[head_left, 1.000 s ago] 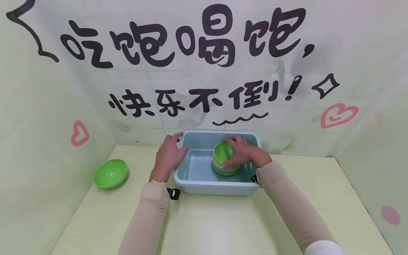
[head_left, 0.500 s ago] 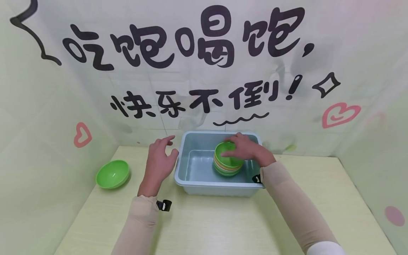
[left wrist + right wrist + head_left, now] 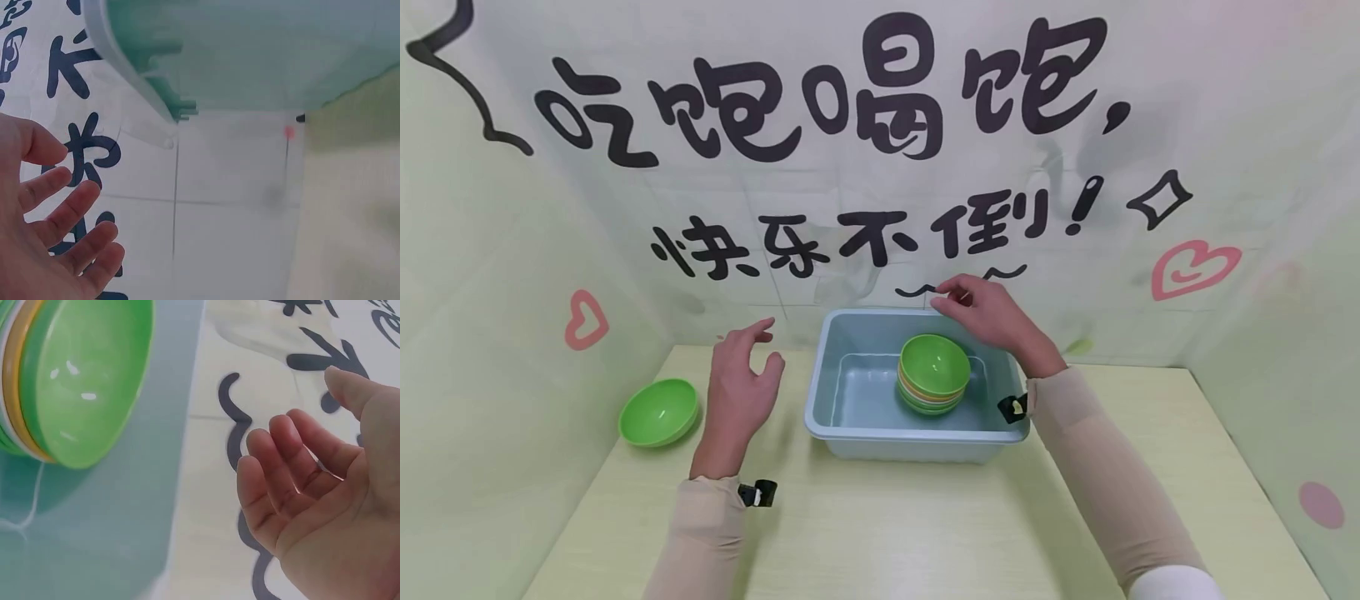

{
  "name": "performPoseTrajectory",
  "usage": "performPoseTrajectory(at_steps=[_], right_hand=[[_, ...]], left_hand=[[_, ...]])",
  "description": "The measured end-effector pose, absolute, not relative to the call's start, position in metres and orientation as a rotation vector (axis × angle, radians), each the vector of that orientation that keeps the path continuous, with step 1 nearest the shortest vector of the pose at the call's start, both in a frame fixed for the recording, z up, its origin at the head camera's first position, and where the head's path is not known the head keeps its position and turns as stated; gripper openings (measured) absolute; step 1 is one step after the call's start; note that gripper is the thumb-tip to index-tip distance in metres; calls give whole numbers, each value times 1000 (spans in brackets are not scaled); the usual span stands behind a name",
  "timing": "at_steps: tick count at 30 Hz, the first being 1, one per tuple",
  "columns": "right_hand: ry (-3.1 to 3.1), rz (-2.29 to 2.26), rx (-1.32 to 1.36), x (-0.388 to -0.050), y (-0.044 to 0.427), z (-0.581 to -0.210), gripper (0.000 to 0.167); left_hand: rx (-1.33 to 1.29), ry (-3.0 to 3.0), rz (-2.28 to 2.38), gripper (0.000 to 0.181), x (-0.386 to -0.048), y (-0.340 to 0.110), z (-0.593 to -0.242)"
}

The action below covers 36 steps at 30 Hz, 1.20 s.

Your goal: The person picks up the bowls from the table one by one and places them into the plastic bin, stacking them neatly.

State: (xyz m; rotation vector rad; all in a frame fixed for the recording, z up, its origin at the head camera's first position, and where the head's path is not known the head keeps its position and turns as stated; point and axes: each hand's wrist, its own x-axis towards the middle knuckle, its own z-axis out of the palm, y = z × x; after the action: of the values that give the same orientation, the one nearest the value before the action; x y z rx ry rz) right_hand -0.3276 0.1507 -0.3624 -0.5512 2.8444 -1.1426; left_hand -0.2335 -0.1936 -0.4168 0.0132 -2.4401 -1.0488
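Observation:
A stack of bowls (image 3: 934,365) stands in the right half of a light blue plastic basin (image 3: 865,433); the top bowl is green, with orange, white and green rims under it. My right hand (image 3: 988,312) hovers above the basin's back right rim, holding nothing, its fingers loosely bent in the right wrist view. To the left of the basin my left hand (image 3: 741,387) hangs in the air with fingers spread and nothing in it. Its palm and relaxed fingers (image 3: 81,206) show in the left wrist view. Nearest to it is a single green bowl (image 3: 659,412) on the table's left side.
The pale wooden table (image 3: 895,533) carries the basin near its back edge. A white printed cloth wall (image 3: 805,183) with black lettering rises right behind it, and cloth sides stand at left and right.
My left hand has let go of the basin's left rim and moved left. My right hand has released the bowl stack, which now sits more upright, and lifted up and back.

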Motion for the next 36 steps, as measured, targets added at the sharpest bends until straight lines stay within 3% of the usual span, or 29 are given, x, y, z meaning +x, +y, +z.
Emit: performPoseTrajectory(at_steps=[7, 28, 36], right_hand=[[2881, -1137, -433, -323, 170, -360, 49], [2880, -960, -253, -297, 214, -394, 74], [2863, -958, -230, -288, 225, -418, 72]], left_hand=[[59, -2425, -983, 50, -226, -214, -419], [461, -2598, -873, 94, -186, -297, -423], [462, -2639, -841, 98, -187, -306, -437]])
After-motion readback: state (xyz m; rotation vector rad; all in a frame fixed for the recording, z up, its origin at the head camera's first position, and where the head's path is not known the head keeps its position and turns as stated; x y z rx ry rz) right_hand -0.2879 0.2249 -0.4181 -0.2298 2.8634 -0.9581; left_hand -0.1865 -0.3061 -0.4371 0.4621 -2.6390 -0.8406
